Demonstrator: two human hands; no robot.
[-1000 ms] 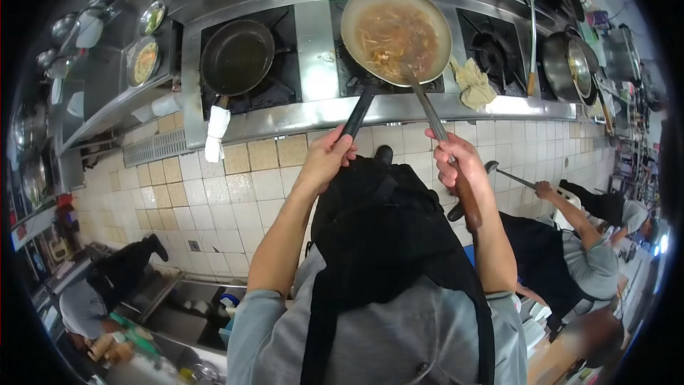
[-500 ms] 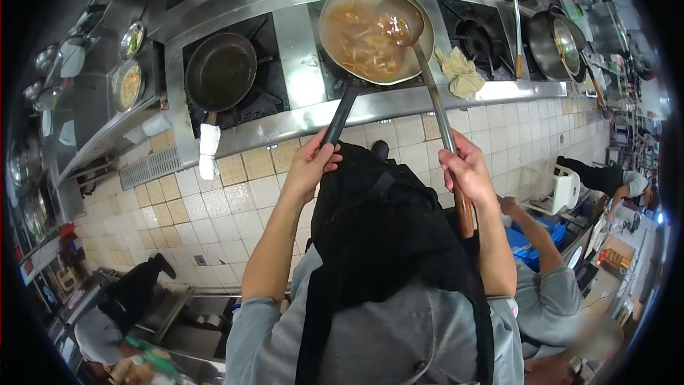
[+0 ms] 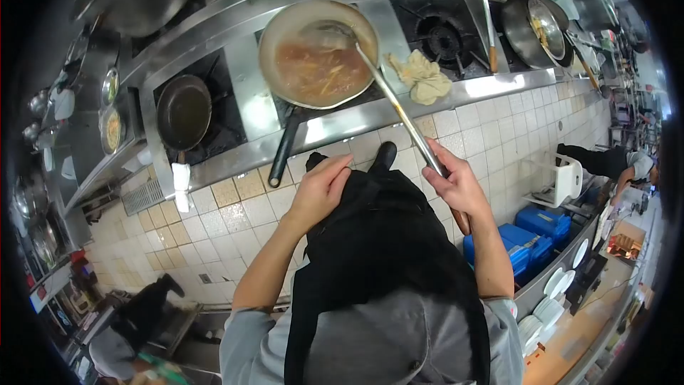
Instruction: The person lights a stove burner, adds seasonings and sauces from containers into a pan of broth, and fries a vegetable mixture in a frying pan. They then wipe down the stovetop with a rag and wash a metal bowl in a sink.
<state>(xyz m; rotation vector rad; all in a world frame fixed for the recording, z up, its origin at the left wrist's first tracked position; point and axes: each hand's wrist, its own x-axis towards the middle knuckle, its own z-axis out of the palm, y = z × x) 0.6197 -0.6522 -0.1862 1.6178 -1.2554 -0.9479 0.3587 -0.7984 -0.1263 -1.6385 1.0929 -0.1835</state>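
Note:
My right hand [image 3: 456, 180] is closed round the long handle of a ladle [image 3: 396, 100], near its wooden end. The ladle's bowl lies in a large pale frying pan [image 3: 268, 46], partly sunk in brown, steaming sauce with thin strips of food [image 3: 313, 75]. My left hand [image 3: 320, 189] holds nothing and hovers in front of my black apron, fingers stretched out and bunched together. It is apart from the pan's black handle [image 3: 285, 150], which sticks out over the stove's front edge.
A dark frying pan [image 3: 184, 110] with a cloth-wrapped handle [image 3: 182, 185] sits on the left burner. Right of the large pan lie a crumpled beige cloth [image 3: 424, 82] and a bare burner [image 3: 443, 37]. A deep pot [image 3: 519, 32] stands farther right. Other people work at the lower left and far right.
My left hand has let go of the pan's handle and drawn back. The ladle's bowl has tipped down into the sauce. The view has shifted, and a person at right is out of sight.

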